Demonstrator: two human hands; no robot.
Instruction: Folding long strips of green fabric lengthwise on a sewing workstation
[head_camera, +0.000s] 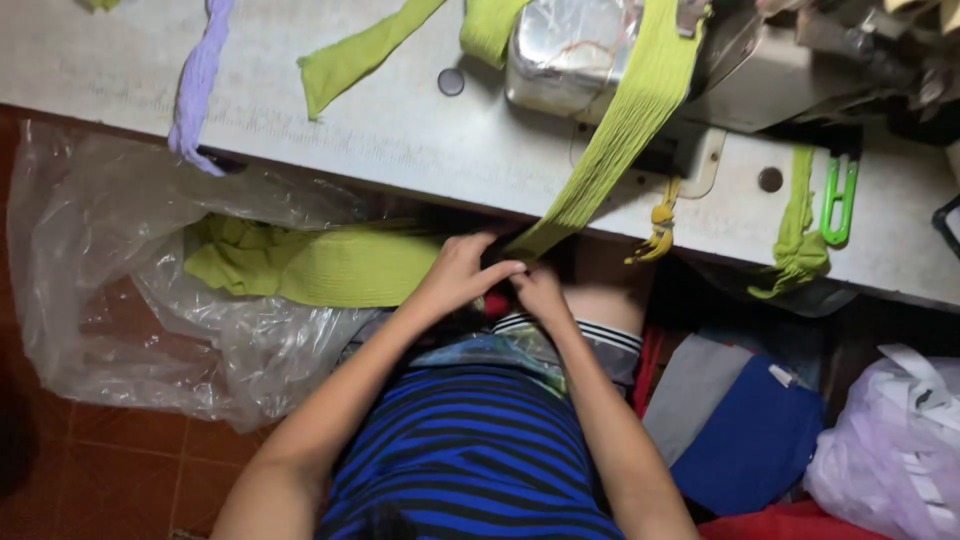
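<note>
1. While both hands meet just below the table edge, the left hand (462, 272) closes its fingers over the near end of the long ribbed lime-green knit strip (625, 125), and the right hand (540, 290) pinches the same end, touching the left.
2. From this shared grip the strip runs up and away to the right, its long axis slanting over the edge of the pale grey worktable (400, 140) and onto the grey metal sewing machine (600, 50).
3. A second stretch of the same green knit lies to the left of the grip, spreading sideways into the crumpled clear plastic bag (110, 300).
4. The left hand sits slightly higher and farther from the body; the right hand is tucked under it, nearer the lap, so how tightly its fingers close cannot be told fully.
5. Well apart to the right of the grip hangs a green plastic clip (838, 200); far to the upper left lies a lilac fabric strip (197, 85).
</note>
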